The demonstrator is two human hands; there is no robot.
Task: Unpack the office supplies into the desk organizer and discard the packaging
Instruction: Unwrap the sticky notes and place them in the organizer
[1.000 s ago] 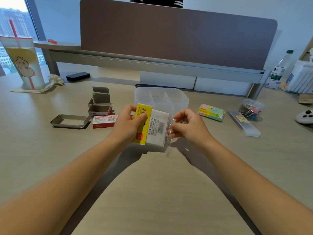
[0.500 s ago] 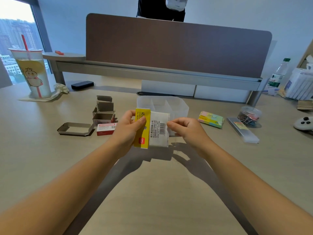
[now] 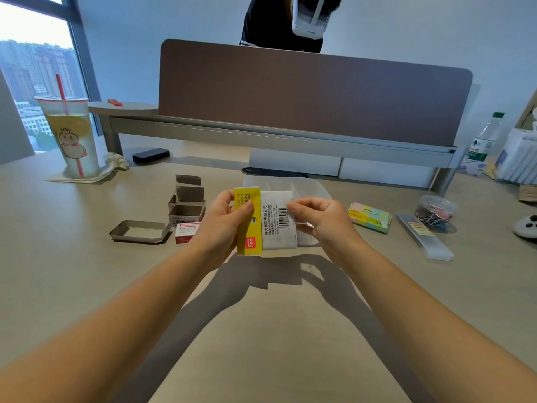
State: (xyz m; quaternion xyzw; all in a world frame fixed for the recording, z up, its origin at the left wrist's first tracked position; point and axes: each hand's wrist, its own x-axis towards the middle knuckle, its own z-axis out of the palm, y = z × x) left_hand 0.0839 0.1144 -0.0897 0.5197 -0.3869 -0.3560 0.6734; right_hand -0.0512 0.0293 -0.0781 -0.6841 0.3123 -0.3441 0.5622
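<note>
I hold a pack of sticky notes (image 3: 268, 222) upright above the desk; it has a yellow band and a white barcode label. My left hand (image 3: 225, 225) grips its yellow left side, thumb on the front. My right hand (image 3: 321, 221) pinches the clear wrapper at the pack's right edge. Right behind the pack stands the translucent desk organizer (image 3: 315, 186), mostly hidden. Opened grey cardboard boxes (image 3: 187, 203), a flat box tray (image 3: 139, 231) and a red-and-white staple box (image 3: 186, 232) lie to the left.
To the right lie a pastel sticky-note pad (image 3: 369, 217), a clear tub of binder clips (image 3: 435, 213) and a long clear case (image 3: 424, 240). A drink cup (image 3: 71, 138) stands far left, a water bottle (image 3: 483, 141) far right. A brown divider panel (image 3: 313, 91) backs the desk; a person stands behind it.
Both hands have lifted the pack slightly and turned it more upright. My right hand has shifted its pinch along the wrapper's right edge. The view has tilted upward.
</note>
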